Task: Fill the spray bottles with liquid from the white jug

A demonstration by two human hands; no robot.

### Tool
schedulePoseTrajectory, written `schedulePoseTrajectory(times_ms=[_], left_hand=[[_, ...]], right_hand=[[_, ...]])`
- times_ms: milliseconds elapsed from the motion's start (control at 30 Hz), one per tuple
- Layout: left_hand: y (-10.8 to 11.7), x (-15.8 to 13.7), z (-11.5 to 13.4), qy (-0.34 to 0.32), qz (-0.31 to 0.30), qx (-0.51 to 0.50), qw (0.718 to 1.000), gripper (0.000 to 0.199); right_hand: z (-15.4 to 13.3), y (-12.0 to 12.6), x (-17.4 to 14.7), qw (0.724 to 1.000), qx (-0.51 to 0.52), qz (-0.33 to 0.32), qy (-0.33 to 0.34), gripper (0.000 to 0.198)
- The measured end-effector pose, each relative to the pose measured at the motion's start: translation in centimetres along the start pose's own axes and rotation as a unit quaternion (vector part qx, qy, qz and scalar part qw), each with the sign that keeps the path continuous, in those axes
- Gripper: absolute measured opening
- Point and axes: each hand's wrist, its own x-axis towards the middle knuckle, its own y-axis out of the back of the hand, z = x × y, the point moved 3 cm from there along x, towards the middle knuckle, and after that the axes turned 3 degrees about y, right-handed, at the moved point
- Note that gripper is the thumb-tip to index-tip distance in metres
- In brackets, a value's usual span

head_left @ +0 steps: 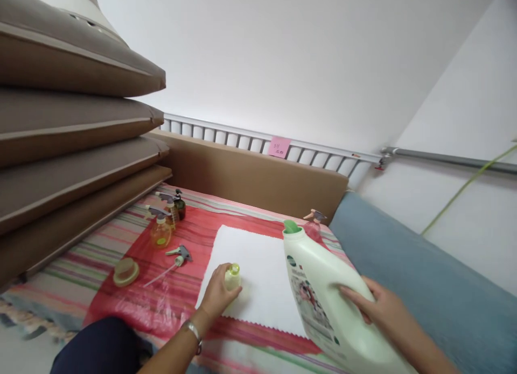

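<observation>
My left hand (216, 294) is closed around a small yellow-green bottle (232, 277), whose open neck points up over a white sheet (262, 269). My right hand (375, 301) grips the handle of a large pale green detergent jug (323, 293). The jug leans to the left, its green pouring spout (291, 227) uncapped and higher than the small bottle, well to its right. Left of the sheet lies a loose spray trigger (181, 254) with its dip tube. Near it rests a pale green jug cap (126, 272).
Spray bottles (160, 232) and a dark pump bottle (180, 207) stand at the back left; a pink spray bottle (313, 228) is behind the jug. Red plastic (177, 304) covers striped cloth. Stacked cushions (81, 110) rise at left; a blue panel (424, 250) borders the right.
</observation>
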Motion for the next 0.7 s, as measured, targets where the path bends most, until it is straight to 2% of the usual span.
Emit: schedulePoseTrajectory(times_ms=[167, 233, 500, 700], left_hand=[[-0.1, -0.2, 0.0, -0.005, -0.017, 0.014, 1.000, 0.048], [-0.1, -0.3, 0.1, -0.007, -0.028, 0.020, 0.999, 0.048], [-0.1, -0.3, 0.7, -0.004, -0.048, 0.045, 0.998, 0.048], [-0.1, -0.4, 0.9, 0.000, -0.047, 0.055, 0.997, 0.049]], right_hand=[[-2.6, -0.6, -1.4, 0.991, 0.004, -0.127, 0.039, 0.040], [-3.9, -1.2, -1.4, 0.986, 0.003, -0.157, 0.060, 0.036], [-6.6, -1.8, -0.5, 0.970, -0.077, -0.192, 0.124, 0.019], [-6.8, -1.9, 0.5, 0.962, -0.163, -0.182, 0.125, 0.021]])
